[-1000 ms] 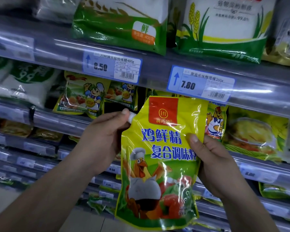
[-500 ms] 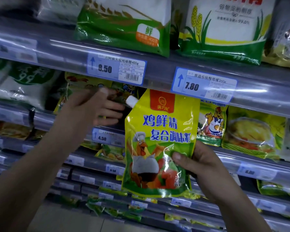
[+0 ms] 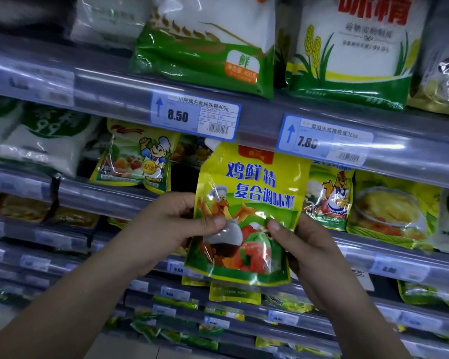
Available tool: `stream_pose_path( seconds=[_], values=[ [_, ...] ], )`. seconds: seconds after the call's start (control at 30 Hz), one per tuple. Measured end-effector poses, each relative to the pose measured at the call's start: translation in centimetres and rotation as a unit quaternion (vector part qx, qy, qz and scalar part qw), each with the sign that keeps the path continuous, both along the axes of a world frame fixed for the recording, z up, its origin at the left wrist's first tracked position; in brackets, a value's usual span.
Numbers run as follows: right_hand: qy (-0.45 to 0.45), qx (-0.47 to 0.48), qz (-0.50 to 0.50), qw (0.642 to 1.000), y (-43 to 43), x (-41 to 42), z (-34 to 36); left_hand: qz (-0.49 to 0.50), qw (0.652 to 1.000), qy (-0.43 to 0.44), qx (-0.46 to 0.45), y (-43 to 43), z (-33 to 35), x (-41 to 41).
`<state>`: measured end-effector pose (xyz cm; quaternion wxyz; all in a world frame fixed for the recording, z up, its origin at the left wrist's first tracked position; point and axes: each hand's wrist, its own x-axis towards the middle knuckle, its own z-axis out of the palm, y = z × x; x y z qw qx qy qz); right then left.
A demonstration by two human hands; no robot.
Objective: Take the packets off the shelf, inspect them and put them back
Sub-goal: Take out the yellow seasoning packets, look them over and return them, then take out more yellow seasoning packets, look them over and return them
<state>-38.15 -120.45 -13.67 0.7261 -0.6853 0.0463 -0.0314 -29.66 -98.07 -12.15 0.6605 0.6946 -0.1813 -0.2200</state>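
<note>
Centrally in the frame, both hands hold a yellow-green seasoning packet upright before the shelf, its top edge just under the price rail. Left hand pinches the packet's left edge, while right hand pinches its lower right, thumbs pressed on the front.
</note>
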Motion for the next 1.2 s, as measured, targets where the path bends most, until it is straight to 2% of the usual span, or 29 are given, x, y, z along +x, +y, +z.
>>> stream_pose_path(
  seconds=[0.17,0.3,0.43,0.53,0.67,0.77,0.83,0.93,1.03,1.13,1.2],
  values=[
    [-0.006,-0.126,-0.058,0.99,1.4,2.3,1.3,0.171,0.977,-0.109,0.064,-0.7,0.5,1.5],
    [-0.058,-0.246,-0.141,0.957,3.3,6.0,1.4,0.2,0.948,-0.214,0.125,-1.2,0.5,3.1],
    [-0.099,-0.379,-0.201,0.898,4.2,8.8,0.3,0.269,0.873,-0.309,0.267,-1.9,0.2,4.2],
    [-0.096,-0.405,-0.203,0.886,4.1,9.3,-0.2,0.277,0.849,-0.331,0.306,-2.6,0.5,3.8],
    [-0.108,-0.451,-0.17,0.869,4.4,8.0,0.2,0.277,0.845,-0.345,0.299,-3.0,-0.1,3.4],
    [-0.107,-0.431,-0.145,0.884,4.0,5.9,1.0,0.299,0.81,-0.386,0.325,-3.0,-0.4,3.2],
    [-0.112,-0.401,-0.17,0.893,2.6,4.1,1.8,0.302,0.794,-0.398,0.347,-3.1,-0.3,3.2],
    [-0.12,-0.373,-0.251,0.885,-1.4,1.3,2.8,0.302,0.791,-0.414,0.332,-4.4,0.0,2.1],
    [-0.103,-0.396,-0.303,0.861,-5.4,-0.6,2.8,0.256,0.829,-0.421,0.265,-8.1,0.7,-0.6],
    [-0.061,-0.435,-0.282,0.853,-7.3,-1.1,1.9,0.186,0.874,-0.373,0.249,-12.6,0.4,-1.9],
    [-0.047,-0.451,-0.244,0.857,-7.6,-1.1,1.3,0.175,0.889,-0.332,0.262,-14.8,-0.1,-2.0]
  ],
)
